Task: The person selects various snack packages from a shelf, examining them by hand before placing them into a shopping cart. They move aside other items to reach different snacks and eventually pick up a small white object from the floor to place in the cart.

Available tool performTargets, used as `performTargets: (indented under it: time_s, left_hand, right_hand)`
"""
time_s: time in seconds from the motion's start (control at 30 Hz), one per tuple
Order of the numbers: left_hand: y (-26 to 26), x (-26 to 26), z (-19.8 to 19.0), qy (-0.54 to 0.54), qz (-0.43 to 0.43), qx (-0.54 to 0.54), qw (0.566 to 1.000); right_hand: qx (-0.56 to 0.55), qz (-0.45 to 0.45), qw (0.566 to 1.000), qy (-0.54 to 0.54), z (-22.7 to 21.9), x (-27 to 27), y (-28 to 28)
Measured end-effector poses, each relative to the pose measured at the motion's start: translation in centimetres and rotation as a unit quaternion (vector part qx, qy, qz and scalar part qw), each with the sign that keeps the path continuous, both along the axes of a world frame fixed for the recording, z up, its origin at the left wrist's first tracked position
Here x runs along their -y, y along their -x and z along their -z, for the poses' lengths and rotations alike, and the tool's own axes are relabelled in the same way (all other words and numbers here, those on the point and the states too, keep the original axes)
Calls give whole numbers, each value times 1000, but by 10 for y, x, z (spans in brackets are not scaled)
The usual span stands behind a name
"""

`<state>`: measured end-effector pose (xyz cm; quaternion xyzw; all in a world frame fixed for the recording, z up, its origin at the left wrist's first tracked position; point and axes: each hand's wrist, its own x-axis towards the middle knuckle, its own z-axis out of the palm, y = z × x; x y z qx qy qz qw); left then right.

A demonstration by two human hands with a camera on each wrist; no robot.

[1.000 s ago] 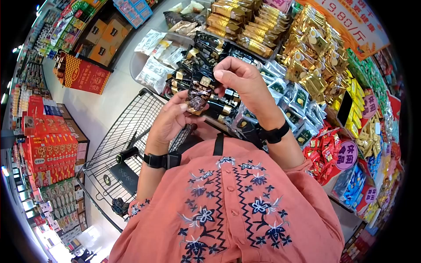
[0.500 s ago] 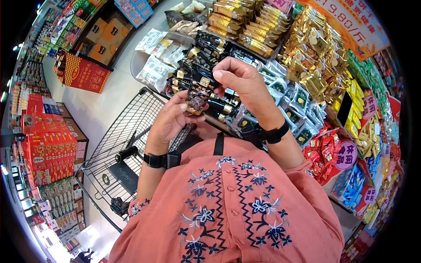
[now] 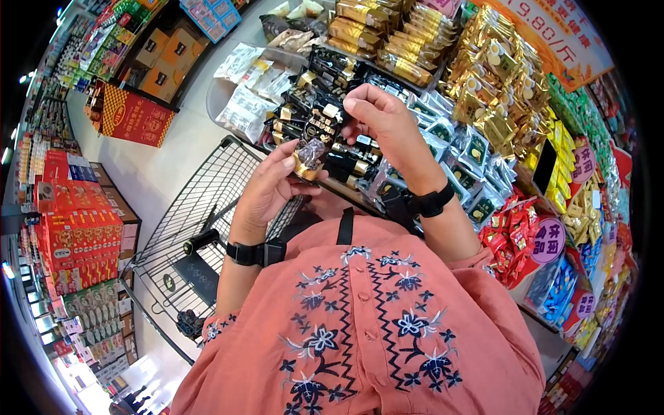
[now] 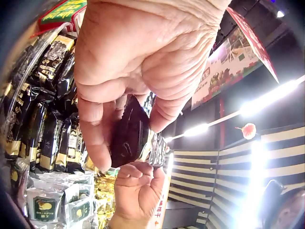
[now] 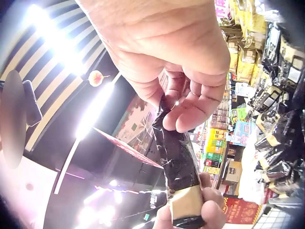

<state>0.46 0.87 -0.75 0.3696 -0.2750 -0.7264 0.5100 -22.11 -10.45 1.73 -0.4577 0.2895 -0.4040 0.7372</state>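
Observation:
Both hands hold one black snack packet (image 3: 320, 129) with a gold band and pale print, out in front of the body. My left hand (image 3: 268, 185) grips its lower end between thumb and fingers. At the upper end, my right hand (image 3: 389, 131) pinches the wrapper between thumb and curled fingers. In the right wrist view the packet (image 5: 178, 160) stretches between the two hands, its gold-banded end in the left fingers (image 5: 212, 210). The left wrist view shows its dark side (image 4: 131, 136) under the left palm.
Behind the hands lie similar black packets (image 3: 332, 69), beside silver-grey packets (image 3: 443, 135) and gold ones (image 3: 498, 69). A clear bin of white packets (image 3: 245, 111) stands to the left. A wire shopping cart (image 3: 197, 180) is close at the left, and a phone-like dark slab (image 3: 544, 170) stands at right.
The packet has turned and tilted a little between the hands, showing different print. The right hand has shifted slightly to the right; the left has barely moved.

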Motion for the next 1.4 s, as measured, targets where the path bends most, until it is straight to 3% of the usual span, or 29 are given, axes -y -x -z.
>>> performTargets:
  time_s: [0.47,0.7,0.93,1.07,1.17,1.3,1.37,1.4]
  left_hand:
    - [-8,-5,11,-31,30,-25,999]
    - [-9,-15,23,-67,42,69,994]
    - [-17,-13,34,-92,43,206,973]
    - [-40,2,59,-24,42,338,940]
    - [-59,16,70,17,84,556,827]
    - [-78,30,85,213,26,600,771]
    - [-79,38,70,165,77,629,756]
    - [-82,41,72,219,56,627,746]
  right_hand:
    - [-8,-25,998,-56,21,-14,-7]
    - [-41,-93,990,-100,47,-22,-11]
    - [-91,-74,985,-124,67,-33,-11]
    - [-140,-66,983,-103,55,-41,-9]
    - [-166,-36,981,-98,56,-47,-11]
    - [-164,51,980,-100,63,-49,-7]
    - [-156,93,978,-100,65,-49,-4]
    - [-156,123,974,-106,64,-49,-6]
